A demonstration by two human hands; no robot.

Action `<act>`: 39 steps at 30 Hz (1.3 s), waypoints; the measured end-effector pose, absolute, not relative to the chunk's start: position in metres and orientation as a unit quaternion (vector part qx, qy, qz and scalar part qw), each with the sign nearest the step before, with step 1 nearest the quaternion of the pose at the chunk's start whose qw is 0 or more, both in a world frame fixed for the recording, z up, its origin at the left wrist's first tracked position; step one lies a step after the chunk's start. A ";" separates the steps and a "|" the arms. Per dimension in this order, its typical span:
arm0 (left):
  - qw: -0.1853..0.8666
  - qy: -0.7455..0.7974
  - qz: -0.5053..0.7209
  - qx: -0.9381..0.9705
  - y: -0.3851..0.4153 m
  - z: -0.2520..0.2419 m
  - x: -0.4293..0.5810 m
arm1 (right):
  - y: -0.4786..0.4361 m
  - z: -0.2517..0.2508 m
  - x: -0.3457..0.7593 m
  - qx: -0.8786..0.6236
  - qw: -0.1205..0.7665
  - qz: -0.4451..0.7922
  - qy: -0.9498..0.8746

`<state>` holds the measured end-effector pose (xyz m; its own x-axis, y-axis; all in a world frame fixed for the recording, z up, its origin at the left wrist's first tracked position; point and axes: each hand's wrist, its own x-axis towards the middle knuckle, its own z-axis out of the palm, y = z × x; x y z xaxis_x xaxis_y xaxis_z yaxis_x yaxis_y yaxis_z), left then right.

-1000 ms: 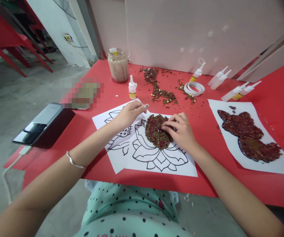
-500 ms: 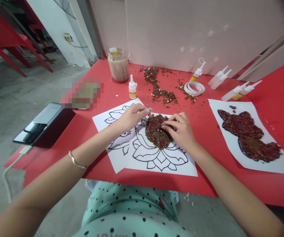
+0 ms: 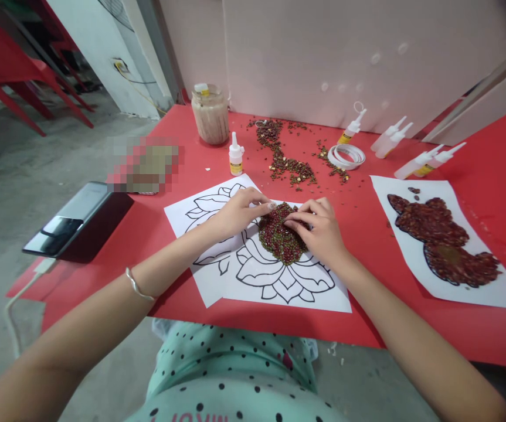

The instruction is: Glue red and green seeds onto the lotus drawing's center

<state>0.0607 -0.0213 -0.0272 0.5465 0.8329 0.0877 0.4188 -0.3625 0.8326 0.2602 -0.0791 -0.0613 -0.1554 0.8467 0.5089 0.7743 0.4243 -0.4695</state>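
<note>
A lotus outline on white paper point(image 3: 279, 281) lies on the red table point(image 3: 358, 234), over a second outline sheet point(image 3: 200, 211). Its middle petal holds a patch of red and green seeds point(image 3: 279, 240). My left hand point(image 3: 237, 211) rests on the paper, fingers curled, one fingertip touching the patch's upper left edge. My right hand point(image 3: 318, 231) lies on the patch's right side with fingers bent and fingertips pressed onto the seeds. Whether either hand pinches a seed I cannot see.
Loose seeds point(image 3: 285, 164) lie scattered behind the paper, beside a small glue bottle point(image 3: 235, 155), a jar point(image 3: 210, 116), a tape roll point(image 3: 346, 156) and several more glue bottles point(image 3: 428, 161). A finished seed picture point(image 3: 444, 240) lies at right. A phone point(image 3: 65, 220) sits at left.
My left hand has slid right along the paper until its fingertip meets the seed patch. My right hand has shifted slightly on the seeds.
</note>
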 end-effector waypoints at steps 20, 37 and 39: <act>0.343 0.369 0.227 0.834 -0.027 -0.035 0.071 | -0.082 -0.053 0.260 -0.544 0.460 0.075 -0.698; 0.209 0.290 0.281 0.891 -0.035 -0.030 0.076 | -0.086 -0.045 0.255 -0.552 0.461 0.156 -0.677; 0.192 0.290 0.286 0.893 -0.035 -0.029 0.076 | -0.085 -0.045 0.258 -0.555 0.469 0.157 -0.669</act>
<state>0.0757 -0.0354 -0.0285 0.6677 0.6284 0.3991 0.4083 -0.7574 0.5095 0.2583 -0.0848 -0.0447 0.0553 0.8897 0.4531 0.5957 0.3348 -0.7301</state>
